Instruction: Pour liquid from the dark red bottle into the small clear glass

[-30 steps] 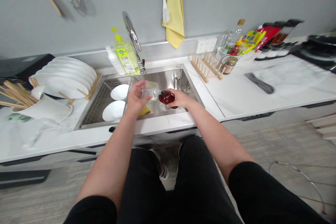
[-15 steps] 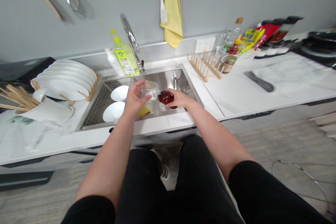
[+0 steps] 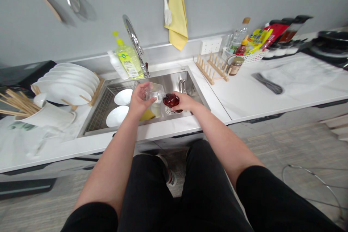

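Note:
Over the sink (image 3: pixel 199 83), my left hand (image 3: pixel 140 98) grips a clear see-through container (image 3: pixel 157 90) between thumb and fingers. My right hand (image 3: pixel 185 101) is wrapped round a glossy dark red, rounded object (image 3: pixel 170 100), possibly a bottle; its kind is not plain. The red object is tilted, with its dark end towards the clear container. Beneath my left hand a yellow cloth (image 3: pixel 147 115) lies in the sink. White bowls (image 3: pixel 117 116) rest on the sink's left side, close to my left wrist.
A chrome faucet (image 3: pixel 133 36) arches behind the sink, beside a dish soap bottle (image 3: pixel 129 61). White plates (image 3: pixel 67 79) stand in a rack at left, near a white holder of chopsticks (image 3: pixel 49 114). A wooden rack (image 3: pixel 212 68) and a jar (image 3: pixel 236 66) are at right.
Both hands keep their grips and stay almost in place over the sink. The whole view has shifted very slightly.

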A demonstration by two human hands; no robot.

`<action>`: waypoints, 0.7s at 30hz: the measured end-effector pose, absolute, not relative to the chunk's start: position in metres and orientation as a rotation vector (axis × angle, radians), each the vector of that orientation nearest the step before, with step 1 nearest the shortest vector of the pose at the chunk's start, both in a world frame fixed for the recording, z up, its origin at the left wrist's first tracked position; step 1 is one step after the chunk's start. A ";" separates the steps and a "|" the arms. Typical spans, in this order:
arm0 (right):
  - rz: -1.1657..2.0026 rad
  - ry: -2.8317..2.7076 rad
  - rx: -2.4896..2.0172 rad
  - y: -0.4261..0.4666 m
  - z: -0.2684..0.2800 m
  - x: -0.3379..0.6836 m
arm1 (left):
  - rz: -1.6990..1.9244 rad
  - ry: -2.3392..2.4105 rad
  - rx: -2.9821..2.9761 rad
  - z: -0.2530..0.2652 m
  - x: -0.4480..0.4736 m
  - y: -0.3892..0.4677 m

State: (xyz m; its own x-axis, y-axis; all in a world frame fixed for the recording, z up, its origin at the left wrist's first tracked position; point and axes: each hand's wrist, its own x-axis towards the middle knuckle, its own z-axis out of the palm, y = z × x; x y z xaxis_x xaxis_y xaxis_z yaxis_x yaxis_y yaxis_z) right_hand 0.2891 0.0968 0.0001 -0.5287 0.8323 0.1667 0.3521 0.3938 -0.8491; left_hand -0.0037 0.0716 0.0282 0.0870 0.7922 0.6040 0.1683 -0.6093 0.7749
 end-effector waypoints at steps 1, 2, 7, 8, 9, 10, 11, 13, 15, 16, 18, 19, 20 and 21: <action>1.058 -2.062 -1.009 0.097 0.000 0.289 | 1.552 0.943 1.851 0.029 -0.004 0.071; 1.055 -2.060 -1.011 0.097 0.000 0.289 | 1.548 0.946 1.851 0.030 -0.003 0.071; 1.039 -2.068 -1.012 0.099 -0.002 0.289 | 1.520 1.017 1.841 0.034 -0.002 0.071; 1.043 -2.065 -1.008 0.099 -0.002 0.289 | 1.516 1.028 1.844 0.035 -0.002 0.071; 1.047 -2.060 -1.005 0.099 -0.003 0.290 | 1.516 1.033 1.848 0.035 -0.002 0.072; 1.049 -2.054 -1.004 0.099 -0.003 0.290 | 1.517 1.032 1.852 0.036 -0.001 0.072; 1.050 -2.050 -1.003 0.099 -0.003 0.290 | 1.519 1.027 1.854 0.036 -0.001 0.072; 1.047 -2.045 -1.003 0.100 -0.004 0.290 | 1.522 1.014 1.851 0.036 -0.001 0.073; 1.038 -2.045 -0.999 0.100 -0.004 0.290 | 1.523 1.010 1.847 0.036 -0.001 0.074; 1.032 -2.046 -0.997 0.100 -0.004 0.290 | 1.522 1.011 1.846 0.036 -0.001 0.075; 1.023 -2.048 -0.996 0.099 -0.003 0.291 | 1.519 1.014 1.851 0.036 -0.001 0.076; 1.022 -2.047 -0.998 0.099 -0.003 0.291 | 1.517 1.013 1.853 0.037 -0.001 0.076; 1.023 -2.044 -1.000 0.099 -0.003 0.291 | 1.514 1.010 1.855 0.037 -0.001 0.076; 1.024 -2.039 -1.002 0.099 -0.003 0.291 | 1.510 1.006 1.855 0.038 -0.001 0.076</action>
State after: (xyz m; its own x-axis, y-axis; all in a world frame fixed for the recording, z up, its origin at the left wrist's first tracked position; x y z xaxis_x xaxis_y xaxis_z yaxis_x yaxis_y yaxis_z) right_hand 0.2907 0.0987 -0.0030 -0.5062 0.8394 0.1979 0.3424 0.4062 -0.8472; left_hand -0.0014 0.0761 0.0378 0.0932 0.8163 0.5700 0.2116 -0.5757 0.7898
